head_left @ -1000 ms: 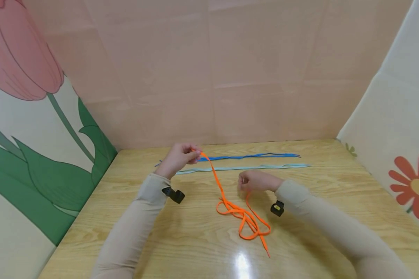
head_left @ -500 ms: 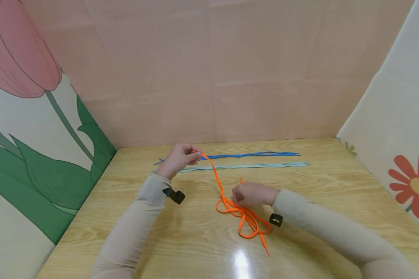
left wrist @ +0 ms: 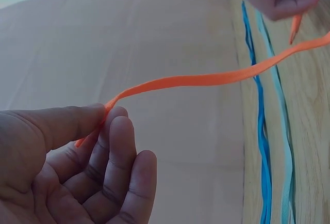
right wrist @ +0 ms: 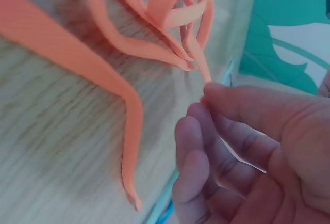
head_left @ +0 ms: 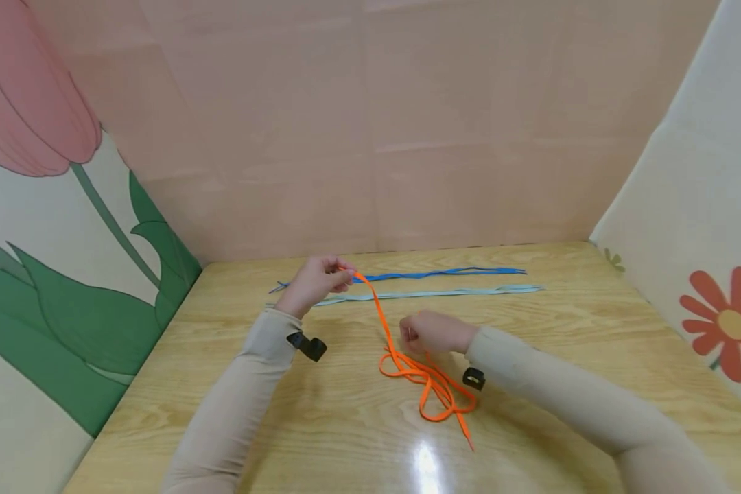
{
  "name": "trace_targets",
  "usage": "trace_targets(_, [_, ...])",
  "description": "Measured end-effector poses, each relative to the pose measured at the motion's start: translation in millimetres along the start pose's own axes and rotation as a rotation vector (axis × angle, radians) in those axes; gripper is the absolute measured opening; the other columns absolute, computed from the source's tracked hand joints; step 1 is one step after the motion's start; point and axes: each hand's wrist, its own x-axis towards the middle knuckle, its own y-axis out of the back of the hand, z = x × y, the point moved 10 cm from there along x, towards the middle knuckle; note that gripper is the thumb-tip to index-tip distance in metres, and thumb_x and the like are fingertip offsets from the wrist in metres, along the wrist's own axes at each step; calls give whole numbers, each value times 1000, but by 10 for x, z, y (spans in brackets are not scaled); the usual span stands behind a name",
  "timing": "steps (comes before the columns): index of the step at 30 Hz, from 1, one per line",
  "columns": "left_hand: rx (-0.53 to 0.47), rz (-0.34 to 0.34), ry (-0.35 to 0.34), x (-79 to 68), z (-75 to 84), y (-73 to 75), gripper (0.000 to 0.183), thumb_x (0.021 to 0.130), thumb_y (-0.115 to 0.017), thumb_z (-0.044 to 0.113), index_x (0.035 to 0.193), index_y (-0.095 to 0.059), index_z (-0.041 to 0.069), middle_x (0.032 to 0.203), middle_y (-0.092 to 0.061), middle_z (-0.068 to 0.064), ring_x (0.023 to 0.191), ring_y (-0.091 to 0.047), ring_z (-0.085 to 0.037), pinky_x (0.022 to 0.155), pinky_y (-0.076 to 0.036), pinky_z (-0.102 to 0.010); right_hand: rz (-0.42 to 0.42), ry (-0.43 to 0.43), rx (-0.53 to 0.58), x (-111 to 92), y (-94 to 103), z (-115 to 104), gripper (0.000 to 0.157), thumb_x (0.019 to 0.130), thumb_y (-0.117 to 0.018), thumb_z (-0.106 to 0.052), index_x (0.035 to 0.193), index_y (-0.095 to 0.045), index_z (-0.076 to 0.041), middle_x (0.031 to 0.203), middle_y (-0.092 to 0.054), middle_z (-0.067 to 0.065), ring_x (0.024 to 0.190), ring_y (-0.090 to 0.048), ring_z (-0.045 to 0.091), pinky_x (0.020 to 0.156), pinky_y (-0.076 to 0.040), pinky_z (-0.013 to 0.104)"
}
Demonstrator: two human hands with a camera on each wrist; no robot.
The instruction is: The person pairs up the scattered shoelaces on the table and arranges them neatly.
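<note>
My left hand (head_left: pixel 318 281) is raised at the left and pinches an orange shoelace (head_left: pixel 379 312) near one end, between thumb and fingers (left wrist: pixel 121 136). From there the lace slopes down to a loose, looped heap on the table, where one tipped end points toward the near edge. Just above the heap is my right hand (head_left: pixel 435 331), its thumb and forefinger pinching a strand of the orange shoelace (right wrist: pixel 201 64). In the right wrist view a tipped end of orange lace lies to the left of those fingers.
Behind the hands, a blue shoelace bundle (head_left: pixel 444 273) and a pale mint shoelace bundle (head_left: pixel 451 293) lie stretched side by side across the wooden table (head_left: pixel 321 439). A pink backdrop (head_left: pixel 370 137) rises at the back edge, with flower-printed panels at both sides.
My right hand moved left and toward the near edge, over the orange heap, then slightly back up and farther left. My left hand stays in place with its pinched lace.
</note>
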Motion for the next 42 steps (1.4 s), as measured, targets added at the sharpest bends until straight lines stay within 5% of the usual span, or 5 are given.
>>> trace_targets(11, [-22,10,22,3,-52,-33,16,94,-64,16,104,-66,4,99,-67,-13,87,-65,-23,81,-55,-31,-48,-37,13,350,-213,-8,16,90,-70,-21,80,-61,-13,72,-56,-6,66,-47,8,61,-41,24])
trace_targets(25, [-14,3,1,-1,-55,-25,16,96,-62,15,105,-65,3,97,-67,-12,81,-63,-14,77,-56,-27,-76,7,18,225,-266,-151,11,91,-66,-9,82,-61,-12,76,-58,-6,68,-49,7,63,-44,23])
trace_targets(32, [-10,32,6,-19,-47,79,18,96,-61,16,108,-65,3,97,-67,-10,84,-65,-15,82,-56,-31,42,88,230,-56,449,-241,2,96,-60,-10,94,-61,-11,84,-63,0,75,-60,16,67,-51,30])
trace_targets(38, [-22,56,9,-27,-36,173,19,96,-60,15,109,-66,2,98,-67,-10,85,-65,-16,80,-55,-27,223,110,468,-478,1269,-324,18,98,-59,-20,113,-61,-11,92,-66,3,80,-61,20,73,-54,32])
trace_targets(42, [-31,57,5,-47,-12,212,20,97,-58,14,111,-64,1,107,-66,-19,88,-65,-22,82,-55,-30,380,260,647,-853,1733,-474,14,96,-59,-8,110,-63,-9,93,-68,2,81,-65,14,74,-56,27])
